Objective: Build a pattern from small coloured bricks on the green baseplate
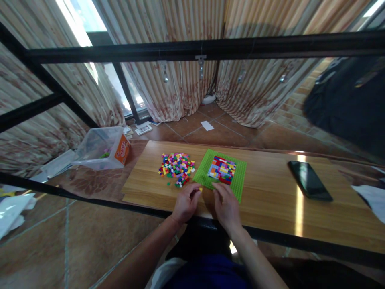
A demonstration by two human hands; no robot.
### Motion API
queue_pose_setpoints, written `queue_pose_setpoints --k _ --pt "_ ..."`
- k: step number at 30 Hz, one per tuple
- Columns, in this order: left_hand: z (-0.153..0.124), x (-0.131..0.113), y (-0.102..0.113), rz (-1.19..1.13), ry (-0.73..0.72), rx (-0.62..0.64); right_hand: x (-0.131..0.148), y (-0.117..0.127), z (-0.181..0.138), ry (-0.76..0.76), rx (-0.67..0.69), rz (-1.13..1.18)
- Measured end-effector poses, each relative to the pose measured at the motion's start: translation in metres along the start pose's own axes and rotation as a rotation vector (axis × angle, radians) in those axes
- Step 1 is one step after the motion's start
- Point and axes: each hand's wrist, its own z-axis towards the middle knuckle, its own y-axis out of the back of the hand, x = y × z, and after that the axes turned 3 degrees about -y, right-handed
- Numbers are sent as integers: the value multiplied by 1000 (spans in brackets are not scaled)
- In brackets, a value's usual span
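A small yellow toy brick (200,189) is pinched between the thumb and forefinger of my left hand (187,202), just off the near left edge of the green baseplate (240,176). On that plate sits a block of many-coloured bricks (222,169) pressed together. My right hand (226,204) is at the plate's near edge, fingers curled and close together; whether something small is between them is hidden. Left of the plate, a loose heap of mixed bricks (177,166) lies on the wooden board.
A dark phone (309,180) lies on the wooden tabletop (264,192) at the right. At the left stands a clear plastic bin (102,148) with an orange label. A black metal bar (180,52) crosses above the far side, with curtains behind.
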Motion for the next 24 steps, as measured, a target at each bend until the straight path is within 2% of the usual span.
queue_pose_setpoints --k 4,7,15,20,24 --pt "-1 1 2 -31 6 45 14 -4 -11 24 217 117" --pt "-2 4 2 -36 6 61 20 -7 -11 29 274 148" --pt "-2 3 3 -23 -40 126 22 -3 -4 -52 253 157" --pt "-2 3 2 -27 -25 120 20 1 -4 -160 255 185" --pt "-3 4 0 -30 -21 106 11 8 0 -244 128 223"
